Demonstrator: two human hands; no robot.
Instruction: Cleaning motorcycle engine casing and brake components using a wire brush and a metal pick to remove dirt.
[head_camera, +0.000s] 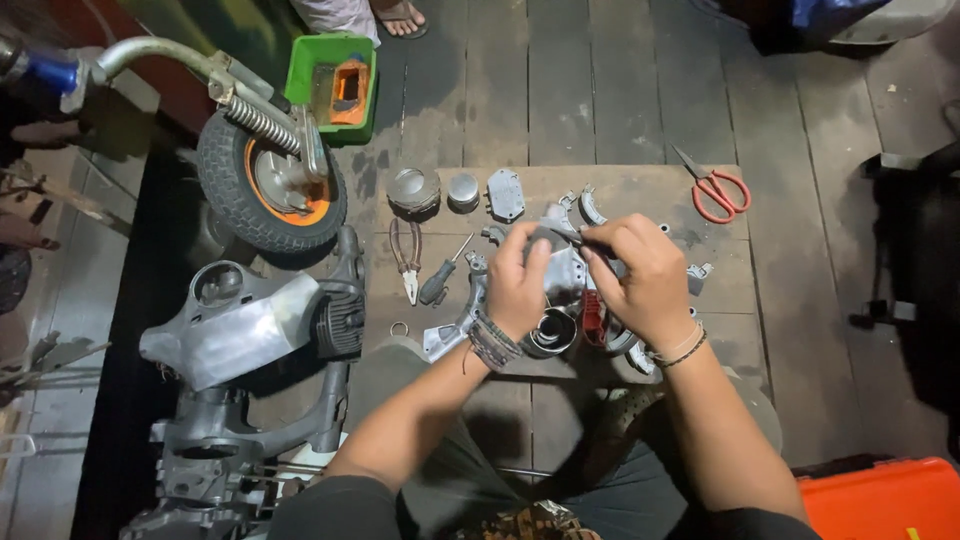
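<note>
Both hands over a grey metal engine casing (560, 270) on the brown board (640, 195): left hand (517, 283) steadies it, right hand (640, 280) pinches a thin dark tool (566, 237). Red-handled scissors (718, 190) lie nearby.

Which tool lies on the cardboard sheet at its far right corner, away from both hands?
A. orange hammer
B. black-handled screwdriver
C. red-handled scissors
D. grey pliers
C: the red-handled scissors lie alone at that corner of the cardboard sheet, while the pliers and screwdriver lie at its left side.

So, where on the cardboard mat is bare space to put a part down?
Bare patches: right of the right hand, below the red scissors; and the mat's left edge below the pliers. Crowded: around the left hand and the metal casing.
</note>
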